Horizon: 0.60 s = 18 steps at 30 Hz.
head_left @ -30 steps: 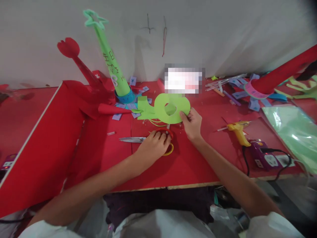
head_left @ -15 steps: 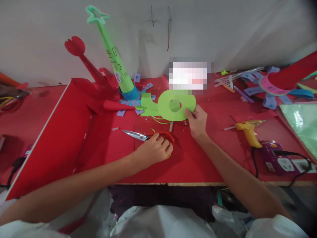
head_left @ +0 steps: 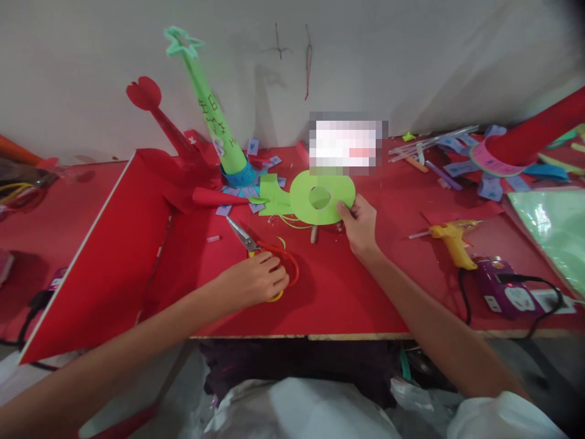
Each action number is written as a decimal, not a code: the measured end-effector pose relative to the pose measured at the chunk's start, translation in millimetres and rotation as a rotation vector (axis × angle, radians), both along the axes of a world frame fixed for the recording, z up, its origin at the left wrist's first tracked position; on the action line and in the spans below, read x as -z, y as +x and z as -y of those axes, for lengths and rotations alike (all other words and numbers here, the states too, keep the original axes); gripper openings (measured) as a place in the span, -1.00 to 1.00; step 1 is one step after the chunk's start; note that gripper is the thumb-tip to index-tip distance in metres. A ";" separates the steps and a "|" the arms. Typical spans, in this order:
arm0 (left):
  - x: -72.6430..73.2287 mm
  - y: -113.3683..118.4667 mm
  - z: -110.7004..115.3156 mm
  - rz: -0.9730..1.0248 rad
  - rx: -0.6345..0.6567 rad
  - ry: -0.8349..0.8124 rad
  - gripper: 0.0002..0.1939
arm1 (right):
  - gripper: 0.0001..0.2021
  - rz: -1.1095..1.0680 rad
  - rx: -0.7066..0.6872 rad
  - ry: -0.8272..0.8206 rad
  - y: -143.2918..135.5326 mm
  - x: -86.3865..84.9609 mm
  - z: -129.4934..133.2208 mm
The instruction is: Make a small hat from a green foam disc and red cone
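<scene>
One red-covered table, spreading beneath everything listed here. One red panel, slanting up at the table's left. One lettered green cone, leaning at the back below a mint star.

One pair of scissors, red and yellow in the handles, with its blades now pointing toward the back left; half a second ago they were pointing mainly left. The left hand is curling its fingers over the handles and is keeping hold, having carried them leftward; its thumb is hiding from view. The tip is now lying just in front of a red paper cone.

One green paper ring, holding nearly its former place at mid-table, its left side just beside a flat green piece. The right hand is pinching its right edge, thumb on top, the remaining fingers mostly hiding.

One yellow glue gun, lying at right, unmoved. One curved green scrap, lying just behind the red handle.
</scene>
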<state>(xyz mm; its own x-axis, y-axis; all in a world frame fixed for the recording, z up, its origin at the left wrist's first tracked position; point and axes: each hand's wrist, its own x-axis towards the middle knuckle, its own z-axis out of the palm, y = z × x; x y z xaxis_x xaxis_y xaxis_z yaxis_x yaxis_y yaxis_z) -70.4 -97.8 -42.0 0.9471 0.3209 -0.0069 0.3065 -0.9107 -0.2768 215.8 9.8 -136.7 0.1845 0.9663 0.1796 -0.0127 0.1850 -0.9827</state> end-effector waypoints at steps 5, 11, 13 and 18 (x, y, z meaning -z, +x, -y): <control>7.6 -54.6 0.4 -0.038 -0.082 -0.072 -0.71 | -0.58 -0.062 -0.008 -0.008 -4.0 -2.7 3.6; 9.7 -109.0 9.4 -0.019 -0.266 -0.143 -0.46 | -0.60 -0.279 -0.005 -0.055 1.4 -12.2 0.6; 5.2 -117.1 13.0 0.000 -0.305 -0.195 -0.43 | -0.58 -0.331 -0.036 -0.087 4.3 -17.3 0.6; -7.6 -94.6 8.9 0.431 -0.500 -0.249 -0.51 | -0.52 -0.232 -0.316 -0.166 -6.1 -30.7 18.6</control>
<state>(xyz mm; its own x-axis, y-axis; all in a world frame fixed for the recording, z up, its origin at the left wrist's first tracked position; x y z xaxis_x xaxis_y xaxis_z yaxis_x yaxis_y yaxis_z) -165.0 -106.7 -34.3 0.6210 0.7561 0.2063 0.7405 -0.6523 0.1617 209.7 -8.7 -105.9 -0.1082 0.9941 0.0057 -0.2677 -0.0236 -0.9632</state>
